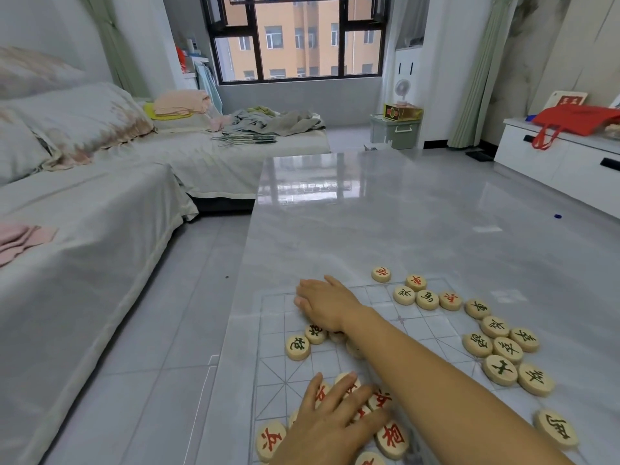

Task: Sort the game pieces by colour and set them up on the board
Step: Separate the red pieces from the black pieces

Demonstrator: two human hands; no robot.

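Round pale wooden game pieces (500,370), judged light, stiff, slippery and best pinched at the rim, are scattered over the clear gridded board (275,370), red-lettered ones pressed under the flat, spread left hand (332,421), while whether anything is grasped by the right hand (327,307) cannot be told.

Pale wooden pieces (500,370) with red or green characters, clear line-gridded board (272,330), grey marbled table (369,213)

A grey-covered bed (100,209) lies left; a red bag (577,120) sits on the white cabinet (553,159) right.
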